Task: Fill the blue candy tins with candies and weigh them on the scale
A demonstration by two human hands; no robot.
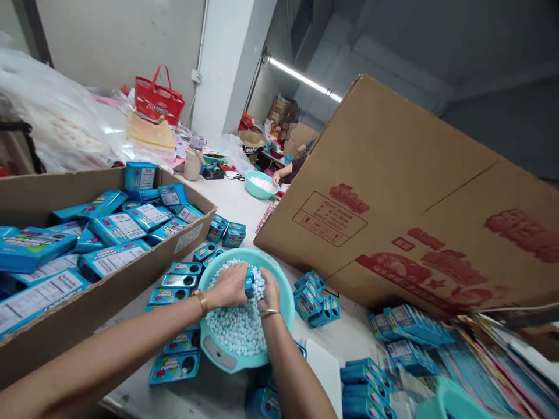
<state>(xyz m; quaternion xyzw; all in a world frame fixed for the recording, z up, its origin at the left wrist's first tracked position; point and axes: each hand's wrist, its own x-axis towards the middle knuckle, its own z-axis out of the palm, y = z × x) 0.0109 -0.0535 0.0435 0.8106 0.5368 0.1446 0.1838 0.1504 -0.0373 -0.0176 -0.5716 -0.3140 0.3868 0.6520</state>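
Observation:
A turquoise plastic basin point(286, 291) filled with small pale blue pellets point(238, 329) stands on the table before me. Over the pellets, my left hand point(231, 285) is closed around a small blue box point(249, 282), mostly covered by the fingers. My right hand point(269, 290) is beside that box, low in the basin, with its fingers curled among the pellets. What the right fingers hold, if anything, is hidden. Blue boxes with a round dark hole point(174, 368) line the table left of the basin, and more such boxes point(310, 294) are grouped at its right.
An open carton point(192, 238) full of blue boxes stands at left. A large cardboard box point(393, 192) leans at right. Blue box stacks point(367, 387) and a turquoise container point(454, 401) occupy the lower right. Farther back are a bottle point(193, 160) and a person's hand point(276, 177) at another basin point(257, 191).

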